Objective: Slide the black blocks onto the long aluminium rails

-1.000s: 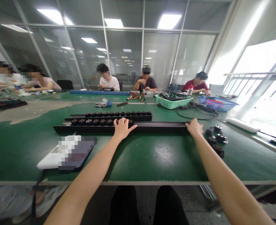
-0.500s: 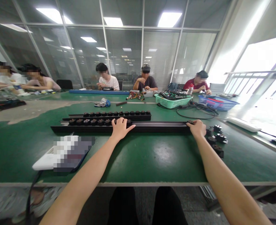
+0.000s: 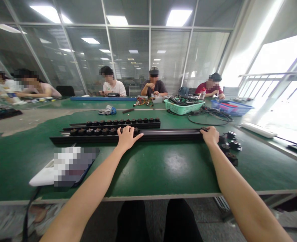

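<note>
A long black rail (image 3: pixel 168 137) lies across the green table in front of me, with a row of small black round-topped fittings (image 3: pixel 89 131) seated along its left half. My left hand (image 3: pixel 126 138) is curled over the rail at the right end of that row, thumb stretched to the right; its palm hides some fittings. At the rail's right end, my right hand (image 3: pixel 211 135) pinches a small black fitting (image 3: pixel 203 129), mostly covered by the fingers. Several loose black fittings (image 3: pixel 231 158) lie just right of that hand. Behind is a second black rail (image 3: pixel 113 125) bearing a similar row.
A white device (image 3: pixel 41 174) with a cable and a dark, blurred flat object are at front left. Farther back are a crumpled glove (image 3: pixel 107 110), a green basket (image 3: pixel 183 107) of cables, a blue basket (image 3: pixel 244 111) and a white power strip (image 3: pixel 259 130). Several people sit across the table.
The whole view has shifted slightly, with things sitting a little farther left. Both hands keep their places on the rail.
</note>
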### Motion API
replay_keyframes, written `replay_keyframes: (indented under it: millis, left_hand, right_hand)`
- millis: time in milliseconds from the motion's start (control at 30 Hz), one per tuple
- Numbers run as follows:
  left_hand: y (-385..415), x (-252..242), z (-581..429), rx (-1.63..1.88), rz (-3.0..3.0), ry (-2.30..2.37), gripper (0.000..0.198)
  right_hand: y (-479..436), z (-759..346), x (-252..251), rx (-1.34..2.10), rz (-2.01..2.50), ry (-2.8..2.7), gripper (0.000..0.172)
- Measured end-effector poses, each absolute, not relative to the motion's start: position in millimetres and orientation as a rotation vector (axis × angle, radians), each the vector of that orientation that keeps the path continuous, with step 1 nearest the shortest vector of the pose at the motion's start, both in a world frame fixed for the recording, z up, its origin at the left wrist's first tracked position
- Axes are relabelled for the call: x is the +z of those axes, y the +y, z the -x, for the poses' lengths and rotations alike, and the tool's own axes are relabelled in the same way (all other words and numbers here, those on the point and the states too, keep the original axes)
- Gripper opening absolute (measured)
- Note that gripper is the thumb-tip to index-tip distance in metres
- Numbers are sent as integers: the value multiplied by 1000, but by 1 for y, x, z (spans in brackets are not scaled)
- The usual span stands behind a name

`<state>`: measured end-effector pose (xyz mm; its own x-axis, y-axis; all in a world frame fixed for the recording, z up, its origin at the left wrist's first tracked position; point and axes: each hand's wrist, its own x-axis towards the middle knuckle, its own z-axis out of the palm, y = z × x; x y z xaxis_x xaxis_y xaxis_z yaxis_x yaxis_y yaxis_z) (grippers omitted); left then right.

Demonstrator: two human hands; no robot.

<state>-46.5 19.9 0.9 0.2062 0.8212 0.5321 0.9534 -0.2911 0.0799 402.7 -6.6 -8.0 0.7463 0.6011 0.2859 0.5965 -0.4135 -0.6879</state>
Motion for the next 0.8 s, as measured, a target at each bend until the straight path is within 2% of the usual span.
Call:
replay_keyframes:
  millis: [433, 800]
  left_hand:
    - [21, 0, 47, -726, 2228, -1669, 69]
    - [20, 1, 47, -705, 2220, -1682, 69]
  right_hand:
    - [-10, -402, -6, 68, 2160, -818, 43]
    - [-3, -406, -13, 55, 2059, -803, 37]
